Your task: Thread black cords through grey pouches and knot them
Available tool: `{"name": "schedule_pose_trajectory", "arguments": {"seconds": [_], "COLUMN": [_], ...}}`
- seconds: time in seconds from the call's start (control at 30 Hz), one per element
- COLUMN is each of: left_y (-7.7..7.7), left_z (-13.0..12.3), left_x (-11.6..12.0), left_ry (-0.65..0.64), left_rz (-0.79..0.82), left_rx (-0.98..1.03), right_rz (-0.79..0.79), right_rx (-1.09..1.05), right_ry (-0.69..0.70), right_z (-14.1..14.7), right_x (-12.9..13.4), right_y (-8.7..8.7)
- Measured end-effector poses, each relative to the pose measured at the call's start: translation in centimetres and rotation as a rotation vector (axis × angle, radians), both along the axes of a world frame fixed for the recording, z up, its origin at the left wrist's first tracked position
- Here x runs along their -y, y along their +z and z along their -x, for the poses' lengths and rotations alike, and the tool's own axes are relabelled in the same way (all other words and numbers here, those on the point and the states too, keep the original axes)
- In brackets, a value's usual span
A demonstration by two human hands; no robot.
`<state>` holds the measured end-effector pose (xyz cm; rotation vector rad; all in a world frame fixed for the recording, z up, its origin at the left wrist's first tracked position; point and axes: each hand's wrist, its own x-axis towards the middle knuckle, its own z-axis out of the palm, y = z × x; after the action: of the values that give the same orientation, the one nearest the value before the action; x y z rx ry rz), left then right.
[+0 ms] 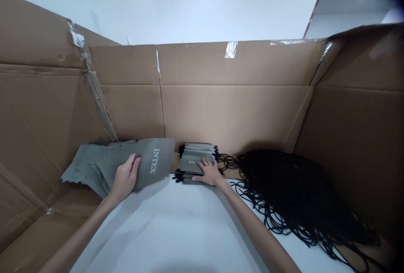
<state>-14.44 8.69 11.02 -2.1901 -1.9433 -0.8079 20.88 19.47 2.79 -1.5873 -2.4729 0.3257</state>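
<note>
Left hand [123, 176]: thumb and fingers pinching flat, smooth grey rectangular pouch [157, 163], beside rumpled grey pile [101, 159]. Right hand [208, 172]: fingers spread on neat layered grey stack [197, 157], black cord tips at edges. Right: tangled, stringy black cord heap [293, 188]. Behind: creased brown cardboard [233, 113].
</note>
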Motion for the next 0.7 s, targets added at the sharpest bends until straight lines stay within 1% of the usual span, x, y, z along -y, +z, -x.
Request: {"name": "schedule_pose_trajectory", "arguments": {"seconds": [0.03, 0.1, 0.2, 0.3, 0.37, 0.43, 0.5, 0.6, 0.7], "left_y": [0.0, -0.7, -2.9, -5.0, -5.6, -5.4, -4.9, -4.3, -4.6], "left_z": [-0.5, -1.5, -2.7, -3.2, -3.2, -3.4, -3.9, -5.4, -7.4], "left_x": [0.6, 1.8, 3.5, 4.3, 4.0, 3.0, 1.2, -2.3, -6.2], "left_ry": [-0.026, -0.1, -0.188, -0.208, -0.208, -0.219, -0.255, -0.328, -0.392], "left_rz": [0.035, 0.141, 0.32, 0.44, 0.455, 0.433, 0.403, 0.371, 0.35], "left_rx": [0.03, 0.073, 0.108, 0.119, 0.114, 0.103, 0.089, 0.056, 0.021], "right_rz": [-0.007, 0.0, 0.044, 0.089, 0.113, 0.122, 0.115, 0.083, 0.038], "right_rx": [-0.007, -0.025, -0.071, -0.152, -0.224, -0.31, -0.405, -0.55, -0.684], "right_ry": [0.013, 0.033, 0.039, 0.029, 0.015, -0.007, -0.037, -0.099, -0.169], "right_z": [0.0, -0.1, -0.7, -1.6, -2.2, -2.6, -2.8, -3.0, -3.2], "right_x": [0.0, -0.1, -0.8, -1.9, -2.8, -3.6, -4.2, -4.7, -4.6], "right_y": [0.2, 0.5, 1.0, 1.4, 1.6, 1.5, 1.2, 0.4, -0.5]}}
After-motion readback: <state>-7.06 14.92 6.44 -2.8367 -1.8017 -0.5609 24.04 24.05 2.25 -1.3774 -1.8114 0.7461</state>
